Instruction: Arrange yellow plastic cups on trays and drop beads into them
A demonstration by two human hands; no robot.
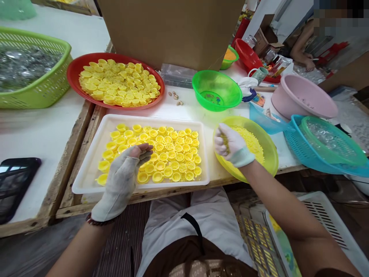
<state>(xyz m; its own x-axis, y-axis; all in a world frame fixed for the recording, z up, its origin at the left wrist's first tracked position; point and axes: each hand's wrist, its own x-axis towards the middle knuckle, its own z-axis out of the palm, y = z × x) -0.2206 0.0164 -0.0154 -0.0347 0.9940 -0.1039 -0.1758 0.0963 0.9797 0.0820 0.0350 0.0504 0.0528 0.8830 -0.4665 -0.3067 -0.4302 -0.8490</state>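
A white tray [86,169] in front of me holds several yellow caps [170,154] set in rows. My left hand [123,177], in a white fingerless glove, hovers over the tray's left part with fingers curled above the caps. My right hand [230,146], also gloved, is closed in a fist over a yellow-green plate [268,161] heaped with small yellow pieces [252,142]. Some of those pieces show between its fingers.
A red plate [75,69] of yellow caps lies behind the tray, a green basket [43,92] at left, a dark phone [14,184] near the left edge. A green bowl [216,90], pink basin [302,96], teal strainers [317,154] and a cardboard box [173,30] stand around. Another person's arm [300,50] is far right.
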